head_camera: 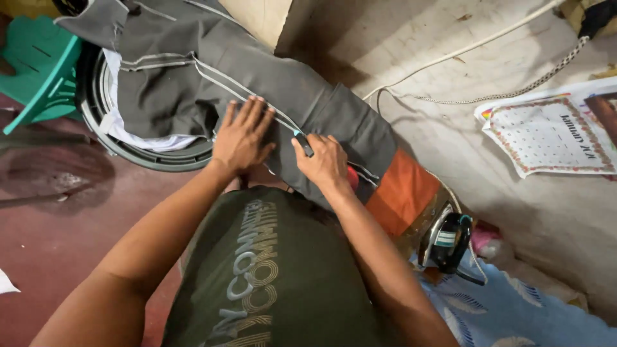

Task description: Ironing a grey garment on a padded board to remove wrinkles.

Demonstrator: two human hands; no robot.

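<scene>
I am pressing my left hand [241,136] open and flat on the grey trousers [283,96], pinning the cloth taut beside the pale seam stripe [247,93]. My right hand [323,162] is gripping a small dark tool [303,142], its tip touching that seam. The trousers are lying across my lap, their far end draped over a round basket [106,125]. An iron [447,241] is standing near the orange cloth [402,193].

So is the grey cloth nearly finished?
Hard to say. The left hand presses the grey garment flat, and the right hand holds a small dark tool at its pale seam. The iron stands aside, untouched. More grey cloth lies bunched in the round basket.
</scene>
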